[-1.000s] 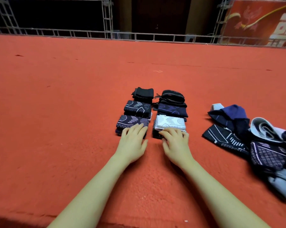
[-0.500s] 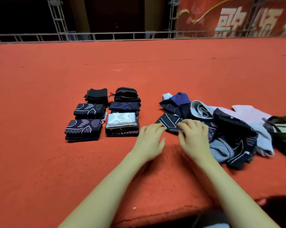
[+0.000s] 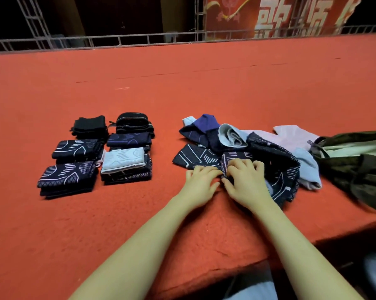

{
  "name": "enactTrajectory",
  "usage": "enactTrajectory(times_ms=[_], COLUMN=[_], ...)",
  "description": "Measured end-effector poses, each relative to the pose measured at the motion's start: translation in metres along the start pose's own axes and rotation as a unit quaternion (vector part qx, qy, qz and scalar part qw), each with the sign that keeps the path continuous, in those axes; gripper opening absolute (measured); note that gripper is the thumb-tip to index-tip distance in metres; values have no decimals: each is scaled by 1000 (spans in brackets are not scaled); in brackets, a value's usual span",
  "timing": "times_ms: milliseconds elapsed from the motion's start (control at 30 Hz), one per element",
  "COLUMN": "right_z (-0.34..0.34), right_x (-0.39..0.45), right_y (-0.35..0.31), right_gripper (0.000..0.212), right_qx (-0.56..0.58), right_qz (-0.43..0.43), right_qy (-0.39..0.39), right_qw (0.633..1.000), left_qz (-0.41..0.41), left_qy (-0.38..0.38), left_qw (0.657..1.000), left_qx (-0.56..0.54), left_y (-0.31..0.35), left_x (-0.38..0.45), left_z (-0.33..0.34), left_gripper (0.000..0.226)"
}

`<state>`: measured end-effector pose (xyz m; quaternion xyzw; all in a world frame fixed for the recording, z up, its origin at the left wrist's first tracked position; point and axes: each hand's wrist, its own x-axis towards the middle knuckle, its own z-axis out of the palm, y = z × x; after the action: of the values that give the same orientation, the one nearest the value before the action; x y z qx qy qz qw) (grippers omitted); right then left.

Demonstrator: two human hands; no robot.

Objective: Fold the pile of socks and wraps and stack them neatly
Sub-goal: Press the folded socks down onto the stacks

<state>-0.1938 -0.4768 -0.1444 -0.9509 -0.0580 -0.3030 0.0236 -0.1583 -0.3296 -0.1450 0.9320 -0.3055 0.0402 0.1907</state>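
Orange-red carpeted surface (image 3: 182, 83), metal railing (image 3: 117, 38) behind, red banner (image 3: 269, 16) — dim, dark backdrop

On the bench (image 3: 204, 83) the folded stacks (image 3: 96, 154) sit to the left in two columns side by side, three rows deep, the columns nearly touching. Well apart to their right lies the loose pile (image 3: 247, 148), spreading toward the bench's right end, where a bag (image 3: 356, 161) sits just beside it (its near side hangs past the bench edge). Both hands rest at the pile's near left corner, the left hand (image 3: 201, 182) just beside the right hand (image 3: 245, 180). A railing (image 3: 139, 38) runs behind the bench, a banner (image 3: 280, 16) behind that.
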Motion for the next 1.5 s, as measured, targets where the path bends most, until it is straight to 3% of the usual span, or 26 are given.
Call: enactTrajectory(times_ms=[167,267,333,500,633,833,1000,1200,1333,1433,1500], right_z=[-6,-11,-11,-19,-26,-29,-22,-16,-7,2,8], right_x=[5,10,12,23,31,36,34,42,41,30,22], right_y=[-5,-15,-22,-41,-57,-74,-99,-153,-194,-212,-212], right_gripper=[28,28,28,30,27,30,28,22,21,32,42], right_qx=[155,186,204,247,263,275,269,317,331,349,351], right_qz=[40,31,37,70,47,8,-49,-76,-106,-135,-106], right_qy=[79,112,126,158,169,137,122,126,105,56,35], right_qw=[984,976,970,953,949,952,954,937,932,926,930], left_qz=[2,-12,-22,1,-29,-29,-44,-56,-81,-120,-150], left_qy=[62,135,173,138,159,200,235,215,181,173,167], left_qw=[992,978,970,975,958,959,956,970,971,962,962], left_qx=[-113,-157,-171,-173,-236,-200,-168,-98,-134,-174,-158], left_y=[1,-5,-11,-23,-17,-34,-74,-115,-134,-137,-138], left_x=[0,-1,-4,-21,-27,-40,-69,-110,-151,-173,-179], left_z=[-2,-12,-22,-35,-45,-61,-82,-119,-131,-128,-121], left_gripper=[36,22,26,37,22,13,26,36,33,32,39])
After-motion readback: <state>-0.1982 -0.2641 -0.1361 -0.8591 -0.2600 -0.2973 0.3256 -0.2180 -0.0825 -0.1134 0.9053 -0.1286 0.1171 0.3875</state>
